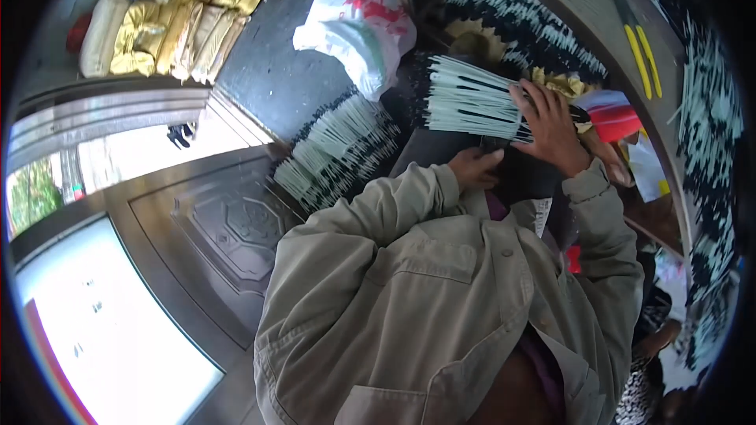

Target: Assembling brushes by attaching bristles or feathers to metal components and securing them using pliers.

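Note:
My right hand (553,127) grips a fanned bundle of thin pale sticks with dark tips (471,99), which it holds by the right end so that the sticks point left. My left hand (476,167) sits just below the bundle, its fingers curled against a dark surface (429,153) on my lap. I cannot tell whether the left hand holds anything. Both arms are in sleeves of a khaki jacket (441,283).
More pale sticks lie piled on the dark floor (339,149). A white plastic bag with red print (358,24) and gold-wrapped packs (181,16) lie beyond. A curved table (583,0) carries rows of sticks and a yellow-handled tool (642,51). An embossed metal door (220,228) is at the left.

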Available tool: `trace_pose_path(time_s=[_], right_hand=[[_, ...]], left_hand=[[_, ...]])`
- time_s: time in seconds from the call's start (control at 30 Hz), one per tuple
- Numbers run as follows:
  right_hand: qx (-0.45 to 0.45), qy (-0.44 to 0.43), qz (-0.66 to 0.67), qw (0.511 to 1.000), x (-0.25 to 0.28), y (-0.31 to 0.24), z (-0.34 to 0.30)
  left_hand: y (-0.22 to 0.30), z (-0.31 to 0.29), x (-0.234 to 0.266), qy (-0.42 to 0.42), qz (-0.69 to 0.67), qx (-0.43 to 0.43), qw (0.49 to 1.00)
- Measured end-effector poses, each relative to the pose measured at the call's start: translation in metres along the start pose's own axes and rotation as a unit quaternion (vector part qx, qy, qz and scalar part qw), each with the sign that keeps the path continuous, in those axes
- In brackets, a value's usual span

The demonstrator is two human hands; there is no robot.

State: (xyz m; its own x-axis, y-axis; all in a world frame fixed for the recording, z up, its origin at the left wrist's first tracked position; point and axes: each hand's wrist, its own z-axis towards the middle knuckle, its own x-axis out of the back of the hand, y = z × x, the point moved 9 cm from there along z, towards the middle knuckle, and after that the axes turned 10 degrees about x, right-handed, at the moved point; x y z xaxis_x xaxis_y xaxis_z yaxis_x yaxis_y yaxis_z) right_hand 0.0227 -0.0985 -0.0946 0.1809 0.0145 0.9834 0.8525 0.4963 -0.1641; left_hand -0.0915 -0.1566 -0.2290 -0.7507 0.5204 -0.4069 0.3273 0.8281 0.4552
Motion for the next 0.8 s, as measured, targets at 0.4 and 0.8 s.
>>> trace_pose_path(time_s=[0.4, 0.8], right_hand=[[0.029, 0.195, -0.106, 0.975, 0.081, -0.082, 0.075], [0.063, 0.092, 0.057, 0.992, 0.009, -0.066, 0.154]], left_hand=[[0.125, -0.068, 0.044, 0.019, -0.329, -0.499, 0.801], [-0.070, -0.213, 0.409, 0.561, -0.150, -0.315, 0.750]])
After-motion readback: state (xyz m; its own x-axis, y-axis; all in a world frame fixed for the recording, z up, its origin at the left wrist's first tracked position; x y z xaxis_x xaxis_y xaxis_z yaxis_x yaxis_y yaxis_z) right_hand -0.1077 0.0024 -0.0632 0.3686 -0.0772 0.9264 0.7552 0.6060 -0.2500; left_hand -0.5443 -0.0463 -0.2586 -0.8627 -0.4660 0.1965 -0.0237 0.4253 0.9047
